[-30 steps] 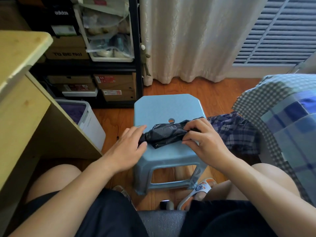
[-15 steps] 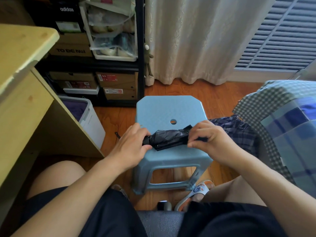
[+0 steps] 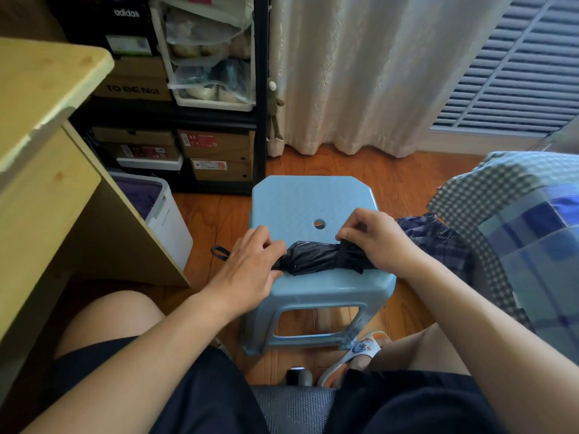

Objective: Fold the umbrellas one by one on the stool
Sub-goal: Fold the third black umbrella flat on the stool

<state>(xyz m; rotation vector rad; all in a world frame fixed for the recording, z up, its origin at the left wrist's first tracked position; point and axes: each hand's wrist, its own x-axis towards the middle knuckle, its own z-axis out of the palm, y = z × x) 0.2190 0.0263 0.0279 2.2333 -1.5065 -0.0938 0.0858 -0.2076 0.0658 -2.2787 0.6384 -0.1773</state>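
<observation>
The left hand (image 3: 250, 264) lay curled over the handle end of the black umbrella (image 3: 316, 256), its fingers bent round that end and holding it down on the seat; a small black wrist loop (image 3: 220, 252) stuck out past the hand, over the floor. The right hand (image 3: 377, 238) sat at the other end of the bundle, thumb and fingertips pinching the black strap (image 3: 346, 253) that ran around the rolled canopy; the rest of that hand rested on the umbrella's far end. The umbrella lay collapsed and rolled, lengthwise from left to right, across the near part of the blue plastic stool (image 3: 300, 202), just in front of the round hole (image 3: 319, 224) in the seat.

To the right of the stool, low beside it, a plaid umbrella (image 3: 435, 242) lay partly hidden behind the right wrist; whether it was on the floor or against the bedding could not be told. Further right was a checked blanket (image 3: 513, 208). To the left stood a wooden desk (image 3: 47, 170) with a white bin (image 3: 169, 220) beside it; behind were a black shelf with shoe boxes (image 3: 216, 155), a pale curtain (image 3: 360, 76) and a slatted blind (image 3: 517, 70). The person's bare knees and dark shorts (image 3: 200, 399) filled the foreground; a sandalled foot (image 3: 357, 355) stood by the stool's right leg.
</observation>
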